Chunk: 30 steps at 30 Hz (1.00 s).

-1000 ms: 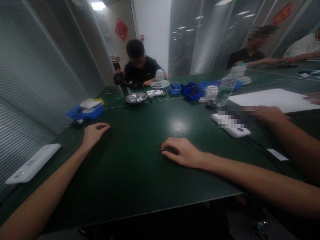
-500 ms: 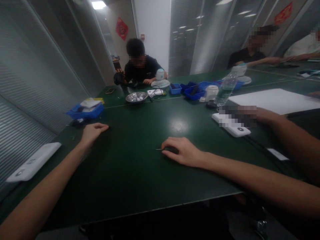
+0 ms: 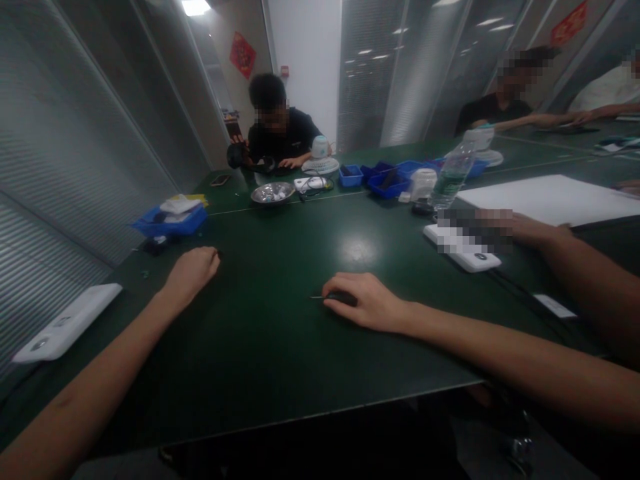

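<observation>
My right hand rests on the green table, closed around a dark-handled tool. A thin metal shaft sticks out of the handle to the left; its exact kind is too blurred to tell. Off to the left, my left hand is closed with its back turned up. A tiny dark bit shows at its fingertips, too small to name. Beyond that hand stands a blue tray holding white and yellow items, with a small black object beside it.
White power strips lie left and right; a neighbour's hand is by the right one. Further back are a metal bowl, blue bins, a plastic bottle, a fan and a white board. Several people sit around.
My left hand has turned over from a pinch seen side-on to back-up, fingers curled downward. My right hand and its tool have stayed in place.
</observation>
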Motion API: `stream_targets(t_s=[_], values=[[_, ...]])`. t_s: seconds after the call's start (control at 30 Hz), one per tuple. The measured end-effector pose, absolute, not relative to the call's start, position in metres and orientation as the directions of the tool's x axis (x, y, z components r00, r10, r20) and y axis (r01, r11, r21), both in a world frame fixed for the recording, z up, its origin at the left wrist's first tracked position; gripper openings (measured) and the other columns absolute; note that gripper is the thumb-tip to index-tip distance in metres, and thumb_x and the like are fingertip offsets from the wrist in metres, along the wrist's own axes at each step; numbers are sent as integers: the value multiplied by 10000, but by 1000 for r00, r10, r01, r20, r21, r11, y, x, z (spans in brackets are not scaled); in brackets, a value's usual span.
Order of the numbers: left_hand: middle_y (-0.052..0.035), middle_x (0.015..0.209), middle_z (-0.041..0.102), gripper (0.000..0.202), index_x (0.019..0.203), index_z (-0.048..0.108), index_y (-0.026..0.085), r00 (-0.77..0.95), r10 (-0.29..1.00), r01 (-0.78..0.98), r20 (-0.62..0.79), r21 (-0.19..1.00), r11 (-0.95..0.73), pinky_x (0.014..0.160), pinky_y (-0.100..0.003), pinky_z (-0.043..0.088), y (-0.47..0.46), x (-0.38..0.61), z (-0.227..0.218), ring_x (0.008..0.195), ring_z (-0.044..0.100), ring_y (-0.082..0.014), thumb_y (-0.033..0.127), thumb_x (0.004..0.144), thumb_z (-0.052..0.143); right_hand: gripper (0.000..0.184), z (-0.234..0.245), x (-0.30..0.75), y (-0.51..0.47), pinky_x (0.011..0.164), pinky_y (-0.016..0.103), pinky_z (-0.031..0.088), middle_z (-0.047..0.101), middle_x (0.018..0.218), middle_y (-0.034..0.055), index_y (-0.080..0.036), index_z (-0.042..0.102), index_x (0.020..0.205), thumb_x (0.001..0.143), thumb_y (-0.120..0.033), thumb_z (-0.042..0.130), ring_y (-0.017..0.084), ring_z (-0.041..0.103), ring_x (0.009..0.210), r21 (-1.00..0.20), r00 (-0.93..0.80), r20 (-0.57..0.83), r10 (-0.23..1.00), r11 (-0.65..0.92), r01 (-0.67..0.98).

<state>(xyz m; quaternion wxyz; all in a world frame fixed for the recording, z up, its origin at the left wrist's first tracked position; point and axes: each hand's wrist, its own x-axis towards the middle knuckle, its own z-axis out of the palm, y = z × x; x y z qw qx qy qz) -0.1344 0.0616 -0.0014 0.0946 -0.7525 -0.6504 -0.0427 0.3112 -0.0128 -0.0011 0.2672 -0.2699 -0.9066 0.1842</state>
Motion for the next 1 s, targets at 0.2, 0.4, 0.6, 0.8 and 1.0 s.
stream_targets(t_s=[0.2,0.4,0.6,0.8,1.0], values=[[-246,1055,732,441,1043,744,94,137,971,978,198,-183,-101,822,-473,556,59,-126,-2,977,704,-394,355,1008,390,192,-3,312,-12,774,289,504,695,1032,43,-200,658,1151,1026,-338,613,159,657,842,-483,-718,380,583,787,383],[-108,1173,771,348,1123,786,199,0,969,956,248,284,-73,951,-402,539,64,-136,1,1076,712,-320,435,932,617,189,-3,310,-11,765,291,500,689,1020,43,-201,657,1140,1031,-345,601,160,653,831,-477,-716,372,591,783,399],[-86,1117,767,456,1060,791,209,148,989,719,12,686,-116,837,-350,542,48,-63,10,963,705,-258,572,784,789,190,-1,310,-11,774,296,502,693,1043,48,-204,650,1150,1024,-342,615,168,660,853,-482,-703,355,616,765,427],[-43,927,711,359,1106,772,205,481,877,625,-18,708,-328,655,-283,431,-4,19,13,745,579,-173,493,898,721,203,-4,309,-10,796,304,511,700,1044,54,-199,654,1160,998,-319,636,176,670,871,-492,-701,361,616,764,418],[-27,973,686,247,1146,747,230,571,815,576,97,661,-482,681,-272,404,-17,26,4,755,534,-152,362,941,707,182,-2,310,-11,749,285,493,710,988,49,-188,677,1123,990,-294,612,163,663,808,-495,-708,342,617,759,422]])
